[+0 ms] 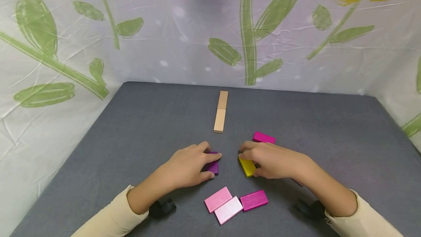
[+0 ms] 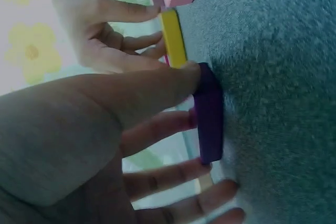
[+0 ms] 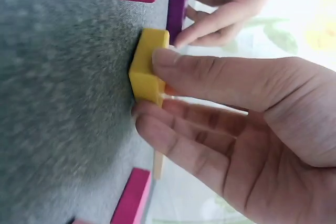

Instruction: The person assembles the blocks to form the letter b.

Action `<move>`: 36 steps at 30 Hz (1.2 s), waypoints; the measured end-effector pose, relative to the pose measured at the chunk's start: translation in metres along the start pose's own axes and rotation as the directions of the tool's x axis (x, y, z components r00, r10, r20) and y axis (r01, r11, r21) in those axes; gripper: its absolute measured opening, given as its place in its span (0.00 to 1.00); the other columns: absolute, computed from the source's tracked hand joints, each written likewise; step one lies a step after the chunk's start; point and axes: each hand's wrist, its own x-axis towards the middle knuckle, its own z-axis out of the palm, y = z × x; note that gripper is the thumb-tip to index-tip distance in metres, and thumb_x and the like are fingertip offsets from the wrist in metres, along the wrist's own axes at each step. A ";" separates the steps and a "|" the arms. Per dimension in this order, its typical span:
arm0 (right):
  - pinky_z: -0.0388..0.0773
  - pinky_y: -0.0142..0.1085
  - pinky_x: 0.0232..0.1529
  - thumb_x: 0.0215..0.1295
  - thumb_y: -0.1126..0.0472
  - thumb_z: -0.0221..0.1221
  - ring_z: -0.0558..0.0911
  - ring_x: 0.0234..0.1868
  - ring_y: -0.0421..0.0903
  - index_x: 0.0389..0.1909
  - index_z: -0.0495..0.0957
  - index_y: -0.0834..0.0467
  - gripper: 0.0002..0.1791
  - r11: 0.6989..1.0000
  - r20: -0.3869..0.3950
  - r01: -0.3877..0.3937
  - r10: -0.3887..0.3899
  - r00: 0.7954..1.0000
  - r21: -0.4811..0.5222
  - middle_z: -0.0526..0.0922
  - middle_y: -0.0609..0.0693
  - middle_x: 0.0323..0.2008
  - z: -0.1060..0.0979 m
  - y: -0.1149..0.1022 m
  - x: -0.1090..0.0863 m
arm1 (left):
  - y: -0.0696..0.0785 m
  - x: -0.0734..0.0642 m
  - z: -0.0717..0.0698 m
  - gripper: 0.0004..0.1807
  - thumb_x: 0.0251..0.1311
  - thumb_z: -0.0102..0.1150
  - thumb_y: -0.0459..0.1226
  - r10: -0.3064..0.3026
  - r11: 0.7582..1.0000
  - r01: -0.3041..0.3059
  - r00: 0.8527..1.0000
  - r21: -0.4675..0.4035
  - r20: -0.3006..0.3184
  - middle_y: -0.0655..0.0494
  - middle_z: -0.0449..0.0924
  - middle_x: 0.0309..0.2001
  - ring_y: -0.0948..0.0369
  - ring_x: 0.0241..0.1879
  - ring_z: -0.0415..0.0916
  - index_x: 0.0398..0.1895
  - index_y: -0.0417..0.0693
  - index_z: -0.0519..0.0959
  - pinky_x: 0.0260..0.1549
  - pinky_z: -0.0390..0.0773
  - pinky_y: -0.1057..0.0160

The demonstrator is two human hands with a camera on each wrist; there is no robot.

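Oblong yellow block, grainy tabletop

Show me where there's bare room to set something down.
The table is bare left of the wooden blocks, out to its left edge, and right of them, behind the far magenta block. Nearer, it is crowded: the left hand holds a purple block, the right hand a yellow block, with three pinkish blocks close by.
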 end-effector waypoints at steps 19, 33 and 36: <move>0.74 0.34 0.31 0.52 0.57 0.76 0.73 0.28 0.43 0.43 0.88 0.61 0.18 0.992 -0.280 -0.118 0.100 0.955 -0.049 0.79 0.51 0.33 0.011 0.002 0.060 | 0.008 0.001 -0.006 0.23 0.53 0.75 0.49 0.062 0.996 -0.062 0.998 0.057 0.013 0.54 0.82 0.51 0.55 0.46 0.82 0.53 0.56 0.86 0.41 0.82 0.52; 0.79 0.37 0.39 0.60 0.65 0.70 0.78 0.33 0.45 0.51 0.84 0.65 0.18 0.999 -0.248 -0.039 0.032 0.968 -0.024 0.81 0.54 0.37 0.017 0.000 0.067 | 0.003 0.002 -0.002 0.25 0.56 0.74 0.45 0.035 0.999 -0.033 0.998 0.028 -0.051 0.56 0.83 0.55 0.56 0.50 0.82 0.57 0.50 0.83 0.46 0.80 0.52; 0.78 0.36 0.38 0.61 0.65 0.69 0.78 0.33 0.44 0.51 0.84 0.65 0.17 0.999 -0.249 -0.028 0.021 0.968 -0.024 0.80 0.53 0.37 0.017 0.000 0.068 | 0.002 0.002 -0.002 0.25 0.55 0.74 0.45 0.033 0.999 -0.032 0.998 0.017 -0.062 0.57 0.84 0.54 0.56 0.49 0.83 0.57 0.50 0.83 0.46 0.80 0.53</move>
